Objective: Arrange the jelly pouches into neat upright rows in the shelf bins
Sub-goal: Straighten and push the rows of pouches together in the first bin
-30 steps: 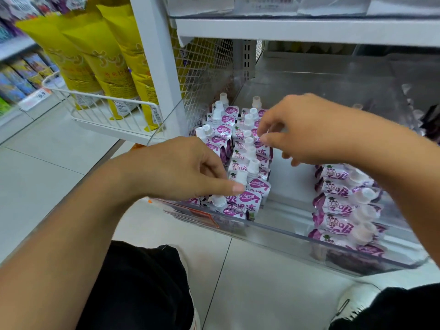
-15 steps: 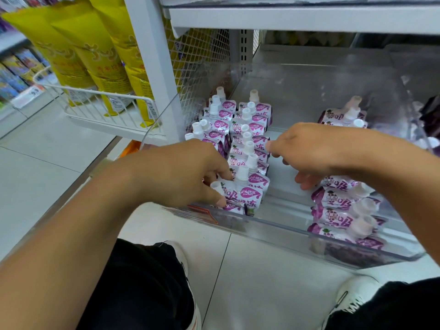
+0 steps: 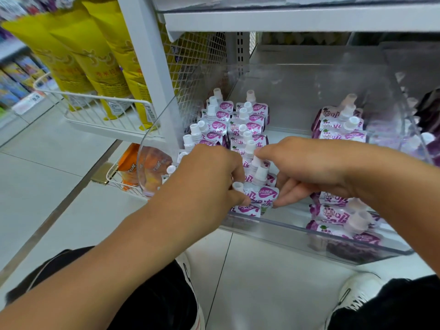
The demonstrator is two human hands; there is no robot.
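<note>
Purple-and-white jelly pouches (image 3: 247, 120) with white spouts stand upright in two rows at the left of a clear plastic shelf bin (image 3: 281, 232). My left hand (image 3: 207, 177) curls round the front pouches of the left row, thumb against the front pouch (image 3: 262, 196). My right hand (image 3: 307, 167) holds the same front pouches from the right, fingers under their edge, index finger by a spout. More pouches (image 3: 338, 129) lean in a loose row at the bin's right, some lying flat near the front (image 3: 340, 217).
A white upright post (image 3: 147, 67) and wire mesh border the bin's left. Yellow bags (image 3: 95, 55) hang in a white wire basket at left, orange packets (image 3: 133, 163) below it. A white shelf board (image 3: 285, 17) runs overhead. My knees and white shoes are on the tiled floor.
My right hand has come down and toward me from the back of the rows to the front pouches. My left hand has closed further round the front of the left row.
</note>
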